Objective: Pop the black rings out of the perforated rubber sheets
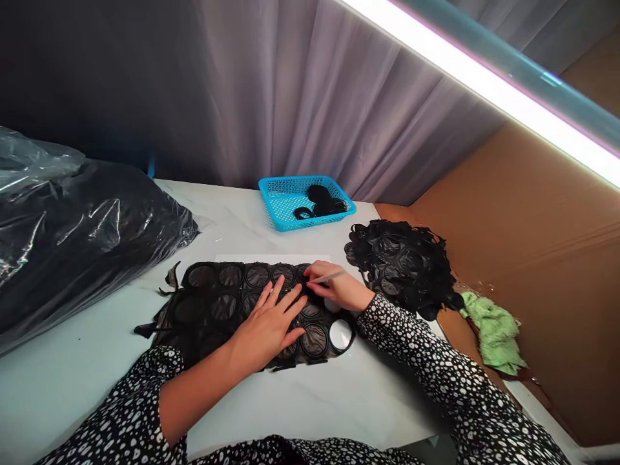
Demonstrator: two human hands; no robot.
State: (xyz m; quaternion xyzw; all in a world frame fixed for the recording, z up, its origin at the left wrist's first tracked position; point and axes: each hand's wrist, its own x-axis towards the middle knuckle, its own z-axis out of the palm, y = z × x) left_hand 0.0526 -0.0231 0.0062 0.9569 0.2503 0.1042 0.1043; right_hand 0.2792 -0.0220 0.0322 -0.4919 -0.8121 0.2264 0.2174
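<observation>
The left hand [266, 326] lies flat and open, fingers spread, across a black perforated sheet [213, 310] set with rows of round, glossy discs. It pins the sheet to the white marble-look bench [339, 403], and that broad, even pressure should keep the material from creeping. The right hand [338, 287] has its grip closed on a slim, pale pointed tool [328, 277], held like a pencil and laid low, its tip at the top row of discs just beyond the left fingertips. Keeping the tip this shallow and close to the pinning hand suits such fine work. At the sheet's lower right, one round opening [340, 335] shows white beneath. Around it are a blue plastic basket [290, 223] holding black rings [320, 200], a heap of similar black perforated sheets [402, 268], a green cloth [494, 332] and a clear plastic bag [82, 239] of black material.
</observation>
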